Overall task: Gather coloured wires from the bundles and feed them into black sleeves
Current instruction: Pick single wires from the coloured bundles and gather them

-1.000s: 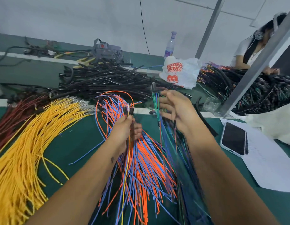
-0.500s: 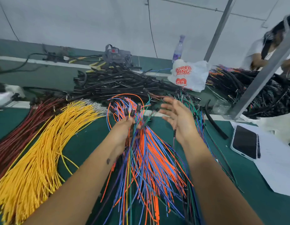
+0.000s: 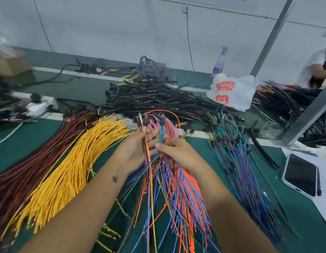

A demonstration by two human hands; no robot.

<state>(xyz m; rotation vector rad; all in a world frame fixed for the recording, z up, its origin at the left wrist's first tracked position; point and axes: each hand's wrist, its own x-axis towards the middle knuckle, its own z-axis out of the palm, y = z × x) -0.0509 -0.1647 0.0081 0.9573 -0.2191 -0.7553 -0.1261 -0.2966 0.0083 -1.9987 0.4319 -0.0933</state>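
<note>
Green matting covers the workbench (image 3: 204, 148), which stands against a pale wall and carries the sorted stock. At the left lie a dark red wire bundle (image 3: 31, 167) and, just beside it, a yellow wire bundle (image 3: 73, 167); in the centre, under the forearms, fans an orange-and-blue wire bundle (image 3: 187, 196); to the right lies a green-and-blue wire bundle (image 3: 233, 152). Behind them is the heap of black sleeves (image 3: 151, 99), with a white printed plastic bag (image 3: 231, 92) and a clear plastic bottle (image 3: 219, 61) beyond it. A dark-screened phone in a white case (image 3: 300, 174) rests on paper at the right edge.

The left hand (image 3: 135, 150) grips a gathered group of coloured wires (image 3: 148, 161) near their connector ends, which stand up just above its fingers. The right hand (image 3: 178, 152) now meets that group, its thumb and curled fingers closing on the strands just beside the left hand. Half a second ago the right hand was spread open and apart from the wires; a second ago it was raised higher, holding green strands. The view has also swung left, and a cardboard box has come into sight at the far left. Judged from this, the set is being consolidated; no sleeve is yet in hand, so feeding remains to be done.
</note>
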